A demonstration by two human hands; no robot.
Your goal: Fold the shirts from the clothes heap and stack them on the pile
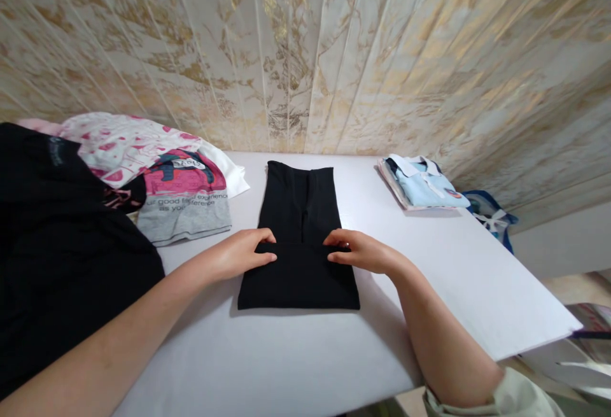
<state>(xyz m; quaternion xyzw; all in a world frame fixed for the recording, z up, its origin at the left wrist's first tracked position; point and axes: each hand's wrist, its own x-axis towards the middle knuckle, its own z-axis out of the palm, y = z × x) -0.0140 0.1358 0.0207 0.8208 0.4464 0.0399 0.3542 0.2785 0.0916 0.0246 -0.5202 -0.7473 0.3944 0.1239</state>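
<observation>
On white table (296, 366), mid-surface: black garment (300, 239) folded into a long panel, left hand (243, 253) and right hand (360, 250) flat on its two side edges, fingers together, pinching cloth at a crosswise fold line. Forearms angled in from both near corners, palms down, wrists low. Bare tabletop near and right of panel; pile of shirts (167, 181) close at left, folded blue shirt (422, 183) well apart at far right

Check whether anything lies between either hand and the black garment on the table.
Nothing visible does. The left hand and right hand both rest directly on the black garment, at a fold across its middle, with the fingers on the cloth.
</observation>
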